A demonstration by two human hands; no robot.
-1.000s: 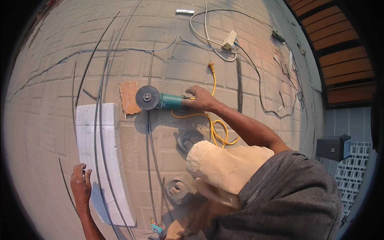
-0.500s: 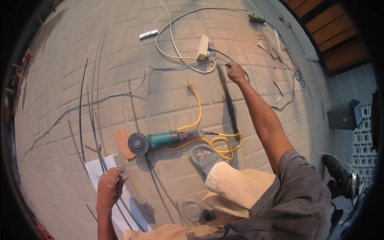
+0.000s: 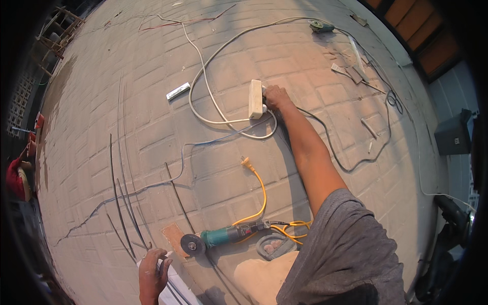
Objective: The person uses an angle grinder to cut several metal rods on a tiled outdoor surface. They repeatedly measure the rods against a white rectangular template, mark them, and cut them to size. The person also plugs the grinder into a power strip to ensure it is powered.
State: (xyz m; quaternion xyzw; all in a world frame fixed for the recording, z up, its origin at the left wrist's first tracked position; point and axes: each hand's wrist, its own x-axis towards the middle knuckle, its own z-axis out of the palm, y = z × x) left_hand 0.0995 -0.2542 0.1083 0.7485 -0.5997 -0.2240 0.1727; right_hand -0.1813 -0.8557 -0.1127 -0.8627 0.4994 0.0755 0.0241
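Note:
My right hand [image 3: 276, 97] reaches to the right side of a cream power strip [image 3: 255, 100], its fingers closed round a plug there that they mostly cover. A white plug [image 3: 264, 108] sits in the strip just below. My left hand [image 3: 153, 274] hovers low beside thin dark rods [image 3: 133, 221] and a white block [image 3: 178, 287]; its fingers are loosely bent, thumb apart, with nothing visible between them. Between the hands lies a teal angle grinder [image 3: 218, 237] with a dark disc [image 3: 193, 245]. Its yellow cord [image 3: 263, 193] ends in a loose plug [image 3: 246, 161] on the paving.
A white cable [image 3: 191, 91] loops around the strip, and a black cord [image 3: 325, 133] runs to the right. A second grinder [image 3: 321, 26] lies far right near scraps [image 3: 354, 73]. By the first grinder are a brown flat piece [image 3: 175, 238] and my sandalled foot [image 3: 274, 247].
My right hand has moved from beside the dark rod bundle to the power strip and closed on a plug. The view has shifted forward; my left hand stays near the block.

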